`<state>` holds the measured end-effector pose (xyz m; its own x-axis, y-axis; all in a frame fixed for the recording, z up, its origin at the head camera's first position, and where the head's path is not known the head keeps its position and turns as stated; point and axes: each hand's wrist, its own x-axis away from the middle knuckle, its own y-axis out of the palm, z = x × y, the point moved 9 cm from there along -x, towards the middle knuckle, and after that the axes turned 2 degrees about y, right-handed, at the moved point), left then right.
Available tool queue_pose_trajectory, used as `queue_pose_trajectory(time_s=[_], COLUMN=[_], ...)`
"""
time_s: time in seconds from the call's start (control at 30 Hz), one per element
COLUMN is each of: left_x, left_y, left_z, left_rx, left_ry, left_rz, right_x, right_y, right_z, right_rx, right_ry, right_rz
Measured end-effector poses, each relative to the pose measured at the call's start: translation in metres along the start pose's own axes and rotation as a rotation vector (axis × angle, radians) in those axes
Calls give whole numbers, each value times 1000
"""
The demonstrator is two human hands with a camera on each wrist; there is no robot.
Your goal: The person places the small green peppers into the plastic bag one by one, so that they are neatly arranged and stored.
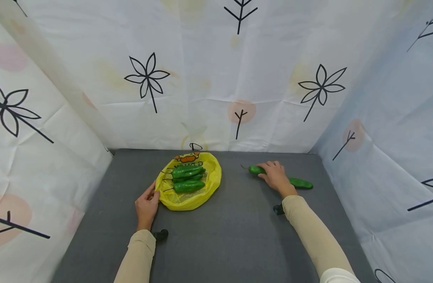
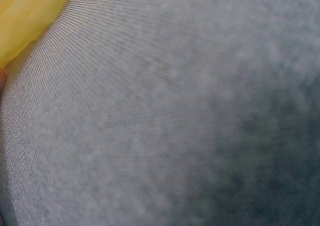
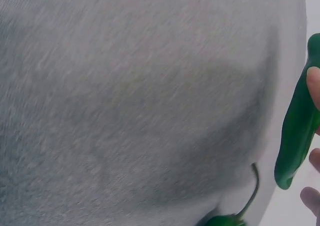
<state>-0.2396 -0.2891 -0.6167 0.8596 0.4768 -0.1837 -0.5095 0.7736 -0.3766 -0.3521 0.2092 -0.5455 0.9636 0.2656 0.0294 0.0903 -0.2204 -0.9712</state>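
Observation:
On the left, a yellow plastic bag (image 1: 212, 173) lies with its rim rolled open, and several long green peppers (image 1: 189, 186) with thin stems rest inside. My left hand (image 1: 147, 204) pinches the bag's near-left rim between thumb and fingers; in the left wrist view only a corner of the bag (image 2: 30, 16) and a sliver of fingertip show. To the right, my right hand (image 1: 276, 177) holds a green pepper (image 3: 296, 126), its stem end pointing left. Another green pepper (image 1: 300, 183) lies on the table just right of that hand, its stem end hidden under the hand in the head view.
A dark grey table (image 1: 220, 239) carries everything. White cloth walls (image 1: 273, 51) with printed leaf and twig drawings stand along its back and both sides. A small dark wrist camera (image 1: 161, 235) sits on the left wrist.

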Motion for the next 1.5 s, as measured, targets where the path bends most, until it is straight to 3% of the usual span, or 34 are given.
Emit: queue_pose_trajectory(time_s=[0.47, 0.77, 1.13, 1.5], left_x=[-1, 0, 0, -2], left_y=[0, -2, -2, -2], left_z=[-1, -1, 1, -2], left_rx=[-13, -27, -32, -16], left_ry=[2, 14, 10, 20], left_rz=[3, 2, 8, 10], right_x=[-4, -7, -12, -16], right_y=[-7, -19, -28, -27], right_z=[-23, -46, -69, -84], right_rx=[-119, -105, -162, -222], right_ry=[-21, -98, -168, -146], right_rz=[-38, 2, 65, 49])
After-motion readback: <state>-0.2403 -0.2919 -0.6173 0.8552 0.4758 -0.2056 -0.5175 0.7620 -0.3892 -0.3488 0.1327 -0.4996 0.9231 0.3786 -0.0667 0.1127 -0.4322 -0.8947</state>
